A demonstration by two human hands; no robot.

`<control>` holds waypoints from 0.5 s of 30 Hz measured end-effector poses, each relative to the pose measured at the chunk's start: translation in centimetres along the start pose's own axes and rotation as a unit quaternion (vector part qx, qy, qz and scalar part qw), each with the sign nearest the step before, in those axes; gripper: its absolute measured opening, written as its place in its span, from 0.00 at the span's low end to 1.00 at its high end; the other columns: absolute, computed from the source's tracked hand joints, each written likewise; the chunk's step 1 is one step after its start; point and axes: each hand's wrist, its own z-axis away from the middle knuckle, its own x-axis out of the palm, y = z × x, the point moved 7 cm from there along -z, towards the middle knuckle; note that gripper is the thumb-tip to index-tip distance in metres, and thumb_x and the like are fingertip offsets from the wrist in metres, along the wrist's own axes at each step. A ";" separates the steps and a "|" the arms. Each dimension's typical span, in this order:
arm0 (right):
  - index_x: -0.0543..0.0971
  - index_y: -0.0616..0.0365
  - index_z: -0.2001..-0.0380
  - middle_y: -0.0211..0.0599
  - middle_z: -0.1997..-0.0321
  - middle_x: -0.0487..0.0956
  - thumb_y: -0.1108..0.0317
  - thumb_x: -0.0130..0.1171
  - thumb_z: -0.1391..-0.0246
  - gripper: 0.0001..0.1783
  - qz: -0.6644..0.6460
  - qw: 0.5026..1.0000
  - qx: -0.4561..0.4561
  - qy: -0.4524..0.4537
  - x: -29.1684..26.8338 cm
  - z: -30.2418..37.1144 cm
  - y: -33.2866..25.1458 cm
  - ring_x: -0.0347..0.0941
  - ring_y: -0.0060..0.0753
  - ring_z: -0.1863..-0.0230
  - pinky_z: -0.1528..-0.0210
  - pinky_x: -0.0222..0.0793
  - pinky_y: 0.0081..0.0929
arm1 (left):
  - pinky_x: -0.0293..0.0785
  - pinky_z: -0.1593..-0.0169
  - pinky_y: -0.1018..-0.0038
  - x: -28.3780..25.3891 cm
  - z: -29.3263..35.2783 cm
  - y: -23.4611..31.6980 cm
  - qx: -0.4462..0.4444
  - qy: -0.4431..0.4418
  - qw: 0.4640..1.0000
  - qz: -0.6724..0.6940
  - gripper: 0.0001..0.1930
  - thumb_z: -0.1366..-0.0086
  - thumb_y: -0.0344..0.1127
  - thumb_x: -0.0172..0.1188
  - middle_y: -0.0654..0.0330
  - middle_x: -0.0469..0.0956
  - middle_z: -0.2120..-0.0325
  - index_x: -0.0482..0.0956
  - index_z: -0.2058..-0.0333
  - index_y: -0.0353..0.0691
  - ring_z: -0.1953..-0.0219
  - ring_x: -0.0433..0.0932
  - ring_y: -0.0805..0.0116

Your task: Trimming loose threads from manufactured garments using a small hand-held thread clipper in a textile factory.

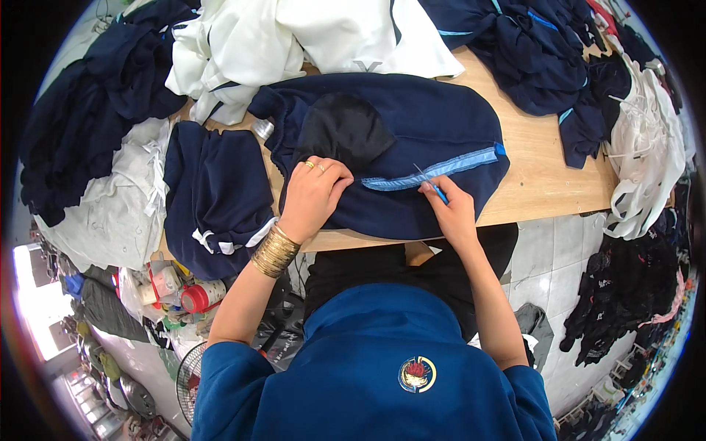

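A navy garment (412, 110) lies spread in front of me, with a black lining piece (342, 132) on it and a light blue zip-like strip (434, 169) running across its right half. My left hand (315, 192) is closed in a pinch on the navy cloth, just below the black lining and by the strip's left end. Gold bangles circle that wrist. In my right hand (452, 208) are small blue-handled thread snips (440, 192), their thin metal tip pointing up and left over the strip.
The garment rests on a wooden table (548, 187). Folded navy cloth (213, 184) lies to the left, with white garments (323, 33) and navy ones (518, 55) behind. White fabric (651, 140) hangs over the right edge. A fan (190, 382) stands at lower left.
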 end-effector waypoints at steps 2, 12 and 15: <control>0.76 0.60 0.69 0.40 0.81 0.73 0.63 0.57 0.46 0.10 -0.006 1.000 -0.007 0.000 0.0 0.0 -0.1 0.69 0.31 0.80 0.75 0.62 0.23 | 0.64 0.62 0.73 -0.1 -0.1 -0.2 -0.014 -0.014 1.000 0.010 0.03 0.47 0.30 0.60 0.66 0.76 0.72 0.76 0.73 0.41 0.66 0.73 0.66; 0.76 0.59 0.69 0.40 0.80 0.73 0.62 0.57 0.47 0.10 0.024 1.000 0.002 -0.007 0.2 -0.1 -0.3 0.70 0.33 0.78 0.74 0.62 0.23 | 0.65 0.61 0.73 0.2 0.2 0.0 0.030 -0.025 0.999 -0.005 0.04 0.48 0.32 0.61 0.67 0.75 0.73 0.76 0.73 0.43 0.68 0.72 0.67; 0.76 0.59 0.69 0.40 0.81 0.72 0.63 0.57 0.47 0.10 0.027 1.000 0.009 -0.009 0.3 0.0 -0.3 0.69 0.33 0.79 0.74 0.62 0.24 | 0.65 0.61 0.73 0.4 0.2 0.0 0.036 -0.015 0.999 -0.037 0.03 0.48 0.32 0.61 0.67 0.75 0.72 0.76 0.73 0.44 0.68 0.72 0.69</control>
